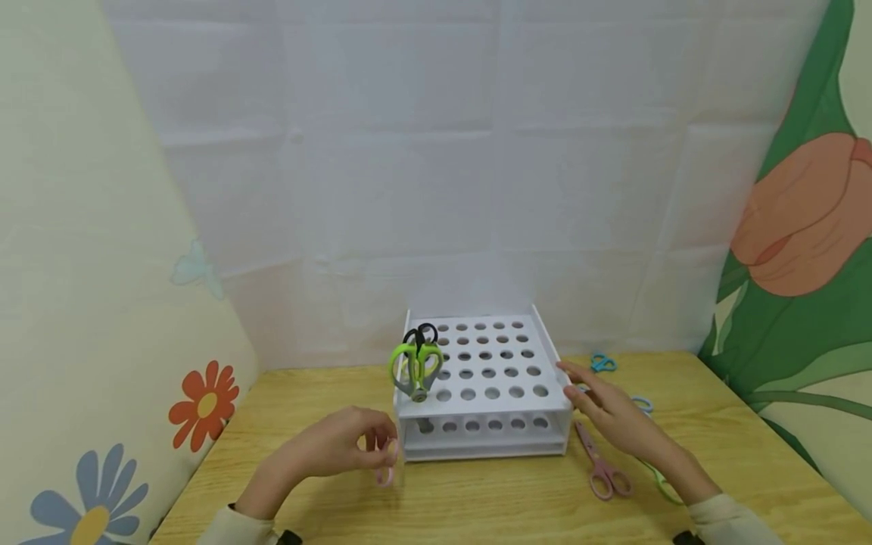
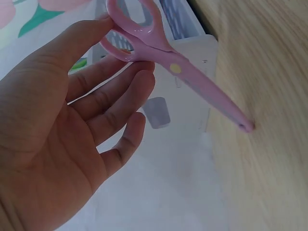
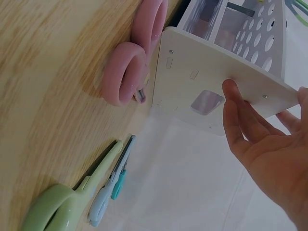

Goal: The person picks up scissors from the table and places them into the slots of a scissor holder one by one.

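Note:
My left hand (image 1: 341, 443) pinches the handle loops of the pink scissors (image 2: 175, 62) between thumb and fingertips. The closed blades point downward, their tip right by the tabletop, near the front left corner of the white rack (image 1: 484, 409). This rack has two tiers of round holes. In its front left area stand green-and-grey scissors (image 1: 417, 371), with black-handled scissors (image 1: 428, 329) just behind. At the rack's right side, my right hand (image 1: 616, 416) rests its fingertips on the side wall (image 3: 185, 72), the thumb near the top edge.
On the wooden table (image 1: 497, 507), right of the rack, lie dusty-pink scissors (image 1: 595, 458), green scissors (image 3: 60, 204), light blue scissors (image 3: 108, 195) and small blue scissors (image 1: 602, 363). A white sheet (image 1: 409, 189) hangs behind; flower-patterned walls stand on both sides.

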Demonstrator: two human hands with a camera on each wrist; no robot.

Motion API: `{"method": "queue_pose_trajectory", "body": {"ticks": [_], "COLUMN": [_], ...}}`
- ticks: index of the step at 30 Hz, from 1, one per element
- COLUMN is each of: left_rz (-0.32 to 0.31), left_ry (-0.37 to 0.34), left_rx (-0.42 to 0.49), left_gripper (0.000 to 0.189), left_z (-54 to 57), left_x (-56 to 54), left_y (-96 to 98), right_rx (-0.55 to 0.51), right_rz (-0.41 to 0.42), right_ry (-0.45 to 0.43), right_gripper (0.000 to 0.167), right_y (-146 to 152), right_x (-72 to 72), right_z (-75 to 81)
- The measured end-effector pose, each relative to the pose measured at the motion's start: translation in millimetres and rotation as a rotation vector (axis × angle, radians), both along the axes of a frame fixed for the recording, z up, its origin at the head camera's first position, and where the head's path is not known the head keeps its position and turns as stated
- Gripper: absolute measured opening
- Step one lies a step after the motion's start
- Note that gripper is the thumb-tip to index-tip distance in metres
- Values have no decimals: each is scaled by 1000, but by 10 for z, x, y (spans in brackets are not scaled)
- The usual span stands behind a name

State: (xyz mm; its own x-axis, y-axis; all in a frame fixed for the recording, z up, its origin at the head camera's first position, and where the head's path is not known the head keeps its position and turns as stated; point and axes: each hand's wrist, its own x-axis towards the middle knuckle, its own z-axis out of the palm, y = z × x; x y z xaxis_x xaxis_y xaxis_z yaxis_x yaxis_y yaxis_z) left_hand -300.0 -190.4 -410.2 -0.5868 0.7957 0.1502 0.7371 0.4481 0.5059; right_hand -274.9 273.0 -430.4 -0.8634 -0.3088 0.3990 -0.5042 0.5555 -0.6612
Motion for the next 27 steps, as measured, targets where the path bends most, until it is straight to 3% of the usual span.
{"method": "queue_pose_trajectory", "body": {"ticks": [17,27], "left_rz": [22,21], "left_ry": [50,152], "left_rx": [39,114], "left_gripper": [6,6], "left_z": [223,318], "left_x": [167,261], "left_y": [34,111], "right_rx": [-16,-26], "right_rz": [9,9], "right_ry": [-5,-13], "right_gripper": [48,48], "right_y": [-1,-6], "right_x": [-10,-11], "right_z": [-4,-15]}}
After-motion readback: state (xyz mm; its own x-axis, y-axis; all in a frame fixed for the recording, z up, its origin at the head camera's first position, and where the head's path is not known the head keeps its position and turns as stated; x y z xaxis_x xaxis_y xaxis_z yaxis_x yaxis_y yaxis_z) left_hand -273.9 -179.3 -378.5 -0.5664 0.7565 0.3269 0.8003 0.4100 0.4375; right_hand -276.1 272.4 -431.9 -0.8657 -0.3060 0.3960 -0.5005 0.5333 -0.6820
